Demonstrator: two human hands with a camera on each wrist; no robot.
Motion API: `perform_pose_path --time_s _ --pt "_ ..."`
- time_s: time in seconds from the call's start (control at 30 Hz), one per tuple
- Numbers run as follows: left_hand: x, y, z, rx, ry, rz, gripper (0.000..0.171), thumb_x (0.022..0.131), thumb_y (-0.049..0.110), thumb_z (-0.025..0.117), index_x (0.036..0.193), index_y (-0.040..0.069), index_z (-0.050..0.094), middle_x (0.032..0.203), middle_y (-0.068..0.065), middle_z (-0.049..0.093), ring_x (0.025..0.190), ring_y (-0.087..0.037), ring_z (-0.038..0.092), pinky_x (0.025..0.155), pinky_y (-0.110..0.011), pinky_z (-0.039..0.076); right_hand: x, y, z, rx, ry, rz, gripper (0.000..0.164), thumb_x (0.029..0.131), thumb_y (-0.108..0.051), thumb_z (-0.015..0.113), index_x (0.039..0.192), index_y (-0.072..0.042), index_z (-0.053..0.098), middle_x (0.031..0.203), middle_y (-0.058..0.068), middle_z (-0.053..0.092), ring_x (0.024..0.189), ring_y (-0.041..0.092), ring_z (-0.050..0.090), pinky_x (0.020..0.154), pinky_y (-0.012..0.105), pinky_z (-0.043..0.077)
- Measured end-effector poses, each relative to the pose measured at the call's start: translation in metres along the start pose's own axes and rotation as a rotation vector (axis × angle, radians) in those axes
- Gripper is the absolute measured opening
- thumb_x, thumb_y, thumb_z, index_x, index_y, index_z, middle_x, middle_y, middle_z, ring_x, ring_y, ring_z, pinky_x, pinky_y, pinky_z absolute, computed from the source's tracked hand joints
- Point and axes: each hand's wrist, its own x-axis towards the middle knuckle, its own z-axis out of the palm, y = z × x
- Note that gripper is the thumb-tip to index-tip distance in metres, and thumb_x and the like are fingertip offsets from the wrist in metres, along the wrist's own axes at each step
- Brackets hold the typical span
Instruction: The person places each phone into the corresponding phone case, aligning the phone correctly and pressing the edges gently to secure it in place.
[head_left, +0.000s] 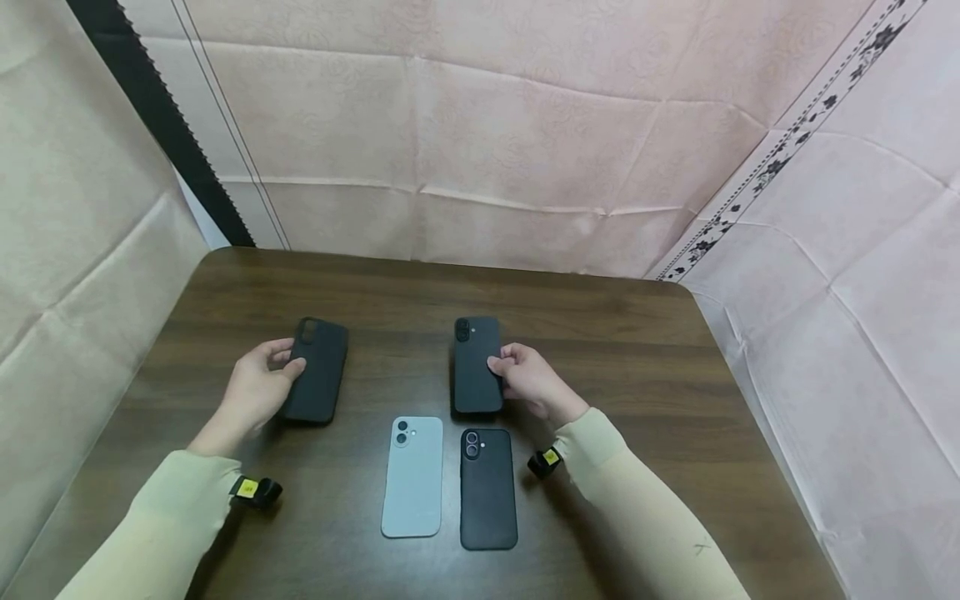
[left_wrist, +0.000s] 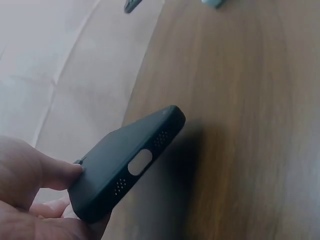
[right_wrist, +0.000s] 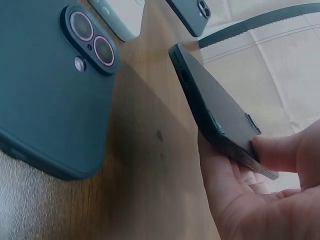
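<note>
Pinching the black phone case by its left edge, the left hand in the head view was well apart from the right hand, which gripped a dark smartphone by its right edge. The case was left of that smartphone across an open gap on the wooden table; both long axes ran near to far, camera ends far, the case's far end leaning slightly right. Near these two, between the hands, a light-blue phone and a dark cased phone lay side by side, the cased one closer to the right hand. The left wrist view showed what the head view did not: the case's end, with an oval port opening between speaker holes, light passing through it, and the thumb on one face. The right wrist view revealed the held smartphone's slim edge, its charging port and a thumb on its camera face, fingers beneath; it also showed the cased phone's pink-ringed lenses, which from above looked merely pale.
</note>
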Motion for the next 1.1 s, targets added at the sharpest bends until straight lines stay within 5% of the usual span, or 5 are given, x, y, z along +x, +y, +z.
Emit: perform_pose_path --time_s 0.6,1.1 --pt "-0.008 0.048 0.042 -0.257 -0.181 -0.033 0.055 0.100 0.025 0.055 0.148 0.006 0.034 0.143 -0.019 0.038 0.129 -0.034 0.038 0.108 -0.053 0.030 -0.003 -0.002 0.015 0.025 -0.025 -0.038 0.019 0.101 -0.022 0.053 0.103 -0.003 0.048 0.099 0.015 0.059 0.084 0.025 0.062 0.077 0.037 0.056" --pt "-0.012 0.076 0.078 -0.477 -0.224 -0.053 0.049 0.102 0.017 0.051 0.147 0.010 0.034 0.135 -0.014 0.044 0.121 -0.030 0.047 0.105 -0.045 0.037 -0.011 -0.010 0.030 0.076 -0.097 -0.066 0.021 0.102 -0.022 0.052 0.105 -0.002 0.046 0.104 0.017 0.057 0.089 0.028 0.065 0.083 0.041 0.055"
